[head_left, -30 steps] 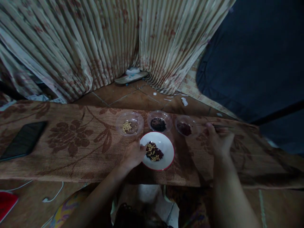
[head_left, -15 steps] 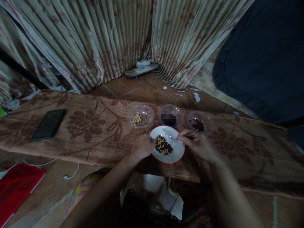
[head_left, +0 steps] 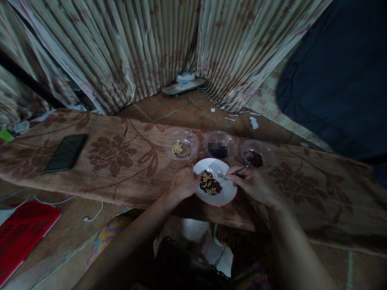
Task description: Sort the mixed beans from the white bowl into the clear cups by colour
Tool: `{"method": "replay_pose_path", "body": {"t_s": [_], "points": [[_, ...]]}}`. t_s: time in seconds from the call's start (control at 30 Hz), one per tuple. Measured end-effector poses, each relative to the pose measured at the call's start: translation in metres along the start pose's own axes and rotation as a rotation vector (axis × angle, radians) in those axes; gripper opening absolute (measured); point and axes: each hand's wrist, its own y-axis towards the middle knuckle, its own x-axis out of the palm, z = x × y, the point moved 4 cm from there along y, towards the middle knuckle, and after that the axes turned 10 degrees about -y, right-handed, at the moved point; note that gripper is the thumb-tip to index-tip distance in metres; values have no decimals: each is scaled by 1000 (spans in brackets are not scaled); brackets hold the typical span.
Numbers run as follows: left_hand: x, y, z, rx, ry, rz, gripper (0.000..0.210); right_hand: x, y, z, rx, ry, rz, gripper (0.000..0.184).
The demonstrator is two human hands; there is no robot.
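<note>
A white plate (head_left: 224, 196) with a red rim lies on the table, holding a mixed heap of yellow and dark red beans (head_left: 210, 184). My left hand (head_left: 186, 182) is closed on the plate's left rim. From the right, my right hand (head_left: 249, 180) pinches slim metal tweezers (head_left: 223, 180), whose tips are at the edge of the heap. Behind the plate stand three clear plastic bowls: the left bowl (head_left: 192, 149) has yellow beans, the middle bowl (head_left: 232, 147) has dark, partly pixelated contents, and the right bowl (head_left: 269, 159) has dark red beans.
A brown flowered cloth (head_left: 145, 183) covers the long, narrow table. On its left part lies a black phone (head_left: 66, 152). A red basket-like object (head_left: 27, 225) and a white cable (head_left: 96, 213) are on the floor; a skateboard (head_left: 184, 85) rests by the curtain (head_left: 145, 48).
The whole view has shifted slightly. My left hand stays at the plate's rim, and my right hand still has the tweezers beside the beans, with little movement.
</note>
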Motion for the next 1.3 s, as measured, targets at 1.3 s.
{"method": "replay_pose_path", "body": {"t_s": [1.3], "points": [[2,2,-3,6,9,7,30,-3,0,-4,42,19,39,27]]}}
